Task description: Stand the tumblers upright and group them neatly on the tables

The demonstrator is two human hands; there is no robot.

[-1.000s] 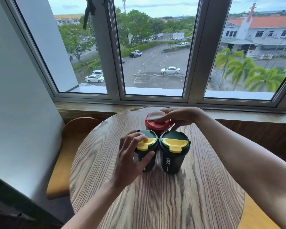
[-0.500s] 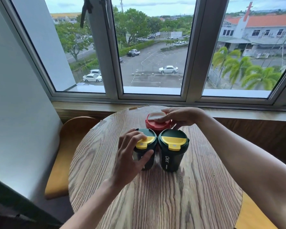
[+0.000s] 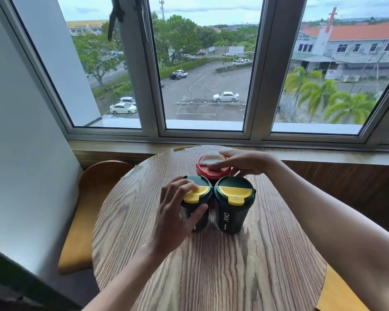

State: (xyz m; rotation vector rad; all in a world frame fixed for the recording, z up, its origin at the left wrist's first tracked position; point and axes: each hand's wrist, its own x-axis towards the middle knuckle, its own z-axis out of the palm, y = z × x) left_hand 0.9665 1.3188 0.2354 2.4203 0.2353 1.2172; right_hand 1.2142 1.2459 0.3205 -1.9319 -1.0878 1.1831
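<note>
Three tumblers stand upright and touching on the round table (image 3: 211,277), unmoved over the last second: left hand (image 3: 177,212) still clasps the left green tumbler (image 3: 197,221), right hand (image 3: 240,161) rests fingers on the red tumbler (image 3: 209,170) beyond, right green tumbler (image 3: 233,212) free, so grouping looks nearly done.

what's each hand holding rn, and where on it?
Left hand grips the left green tumbler around its upper body, fingertips on the lid. Right hand rests on the red tumbler at its lid; full grasp cannot be told.
</note>
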